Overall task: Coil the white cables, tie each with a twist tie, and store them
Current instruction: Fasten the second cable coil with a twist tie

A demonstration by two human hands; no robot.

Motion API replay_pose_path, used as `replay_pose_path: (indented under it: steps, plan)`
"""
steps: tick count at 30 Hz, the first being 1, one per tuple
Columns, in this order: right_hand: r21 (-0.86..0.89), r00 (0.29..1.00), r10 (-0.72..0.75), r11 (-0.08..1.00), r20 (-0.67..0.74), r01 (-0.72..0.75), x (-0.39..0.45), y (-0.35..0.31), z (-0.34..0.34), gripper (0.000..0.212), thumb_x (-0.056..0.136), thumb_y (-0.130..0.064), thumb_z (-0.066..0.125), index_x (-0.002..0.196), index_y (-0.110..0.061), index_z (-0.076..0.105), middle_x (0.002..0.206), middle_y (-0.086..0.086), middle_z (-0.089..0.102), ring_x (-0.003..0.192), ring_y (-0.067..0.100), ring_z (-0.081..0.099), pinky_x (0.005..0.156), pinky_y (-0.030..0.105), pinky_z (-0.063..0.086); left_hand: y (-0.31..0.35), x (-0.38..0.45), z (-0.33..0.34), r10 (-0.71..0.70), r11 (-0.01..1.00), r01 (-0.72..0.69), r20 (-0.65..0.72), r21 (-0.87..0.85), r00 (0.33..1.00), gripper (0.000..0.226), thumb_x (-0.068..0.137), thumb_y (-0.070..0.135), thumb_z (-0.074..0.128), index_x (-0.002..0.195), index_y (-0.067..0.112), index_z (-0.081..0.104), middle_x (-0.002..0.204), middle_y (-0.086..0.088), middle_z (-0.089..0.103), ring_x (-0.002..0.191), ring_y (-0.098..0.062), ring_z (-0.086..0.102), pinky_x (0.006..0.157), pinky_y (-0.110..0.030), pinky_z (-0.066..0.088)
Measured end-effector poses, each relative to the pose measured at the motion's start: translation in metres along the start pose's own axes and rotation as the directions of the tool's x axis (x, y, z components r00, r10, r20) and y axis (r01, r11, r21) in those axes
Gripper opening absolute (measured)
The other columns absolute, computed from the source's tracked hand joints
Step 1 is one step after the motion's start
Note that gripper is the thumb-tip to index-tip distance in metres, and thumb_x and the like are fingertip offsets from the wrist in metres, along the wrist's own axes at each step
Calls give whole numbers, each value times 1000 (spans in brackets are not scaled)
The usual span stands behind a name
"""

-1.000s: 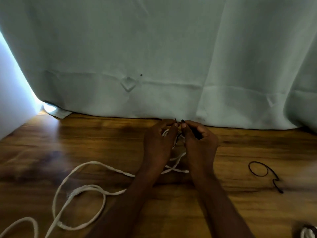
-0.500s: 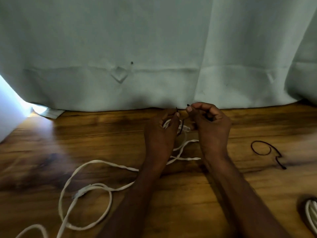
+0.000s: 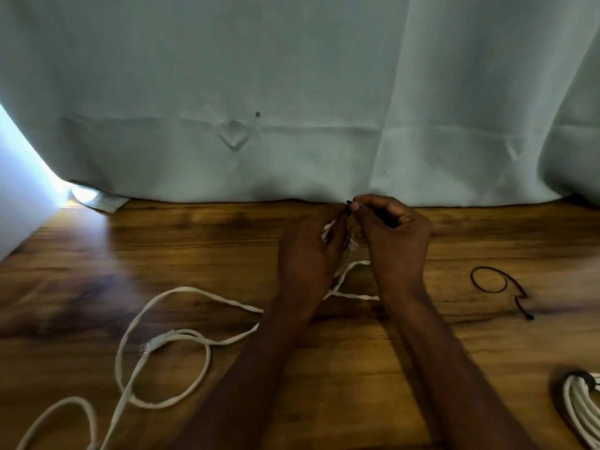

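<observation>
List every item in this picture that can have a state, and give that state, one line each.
left hand: grips a small bundle of white cable
right hand: pinches a black twist tie
black twist tie: held at the bundle
white cable: mostly loose, sprawled in loops on the floor
spare twist tie: lying bent, untouched
coiled cable: bundled, dark tie on top

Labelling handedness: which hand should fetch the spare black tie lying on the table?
Right. The right hand is nearer the loose black twist tie; the left hand grips the white cable bundle.
</observation>
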State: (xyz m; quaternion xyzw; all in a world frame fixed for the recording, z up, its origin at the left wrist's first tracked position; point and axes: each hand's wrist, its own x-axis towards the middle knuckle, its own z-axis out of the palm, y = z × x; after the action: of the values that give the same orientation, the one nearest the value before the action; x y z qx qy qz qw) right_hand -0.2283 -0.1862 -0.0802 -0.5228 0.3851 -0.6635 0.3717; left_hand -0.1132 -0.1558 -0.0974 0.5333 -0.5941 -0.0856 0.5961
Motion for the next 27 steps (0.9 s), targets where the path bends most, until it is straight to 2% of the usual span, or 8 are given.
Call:
replay_pose_path:
  steps: [4, 7, 12, 16, 19, 23, 27]
  plan:
    - [1, 1000, -11, 1000, -9, 11, 1, 1, -1, 13, 89, -4, 78, 102, -4, 80, 94, 7, 80, 90, 22, 77, 81, 35, 62, -3, 1, 1, 5, 1000, -4, -46, 20, 999, 22, 101, 25, 63, 117, 21, 77, 102, 7, 79, 94, -4, 73, 82, -32, 57]
    - [-17, 1000, -16, 1000, -4, 16, 2, 1, -1, 13, 90, -4, 78, 102, -5, 80, 94, 5, 80, 90, 18, 77, 81, 30, 61, -5, 2, 2, 1, 999, 0, -44, 39, 999, 24, 100, 27, 62, 117, 22, 77, 103, 6, 79, 95, -6, 74, 82, -34, 58]
    - [-44, 1000, -27, 999, 8, 28, 2, 4, 1, 12, 89, -5, 78, 101, -5, 81, 93, 6, 80, 87, 19, 77, 78, 30, 61, -8, 3, 2, -14, 999, 16, -47, 47, 999, 26, 100, 33, 61, 117, 23, 77, 106, 7, 79, 97, -8, 73, 83, -38, 58]
    - [-49, 999, -40, 998, 2, 41, 0, 4, 3, 11, 90, -3, 77, 101, -4, 80, 93, 7, 79, 88, 18, 76, 79, 27, 60, -9, 3, 2, -20, 999, 22, -42, 42, 999, 24, 100, 31, 62, 117, 22, 77, 107, 6, 79, 98, -8, 73, 84, -37, 58]
    - [-45, 998, -60, 997, -30, 59, 0, 2, 4, 11, 90, -4, 77, 101, -5, 80, 94, 6, 79, 90, 18, 76, 82, 31, 61, -8, 3, 1, -28, 999, 29, -33, 32, 999, 24, 100, 29, 64, 117, 22, 77, 106, 6, 79, 98, -7, 73, 84, -37, 58]
    - [-83, 999, -51, 995, -11, 50, 0, 4, 6, 11, 90, -5, 78, 101, -7, 80, 94, 4, 79, 89, 15, 76, 81, 28, 61, -7, 3, 0, -20, 1000, 21, -13, 20, 1000, 25, 100, 31, 62, 118, 21, 77, 106, 4, 79, 97, -10, 74, 82, -39, 59]
    - [-136, 997, -74, 988, -11, 72, 2, 8, 6, 11, 89, -6, 78, 100, -10, 81, 94, 4, 78, 88, 15, 76, 82, 32, 62, -8, 3, 0, -29, 999, 29, -19, 34, 999, 24, 99, 27, 66, 119, 20, 77, 108, 3, 79, 99, -12, 74, 84, -39, 59]
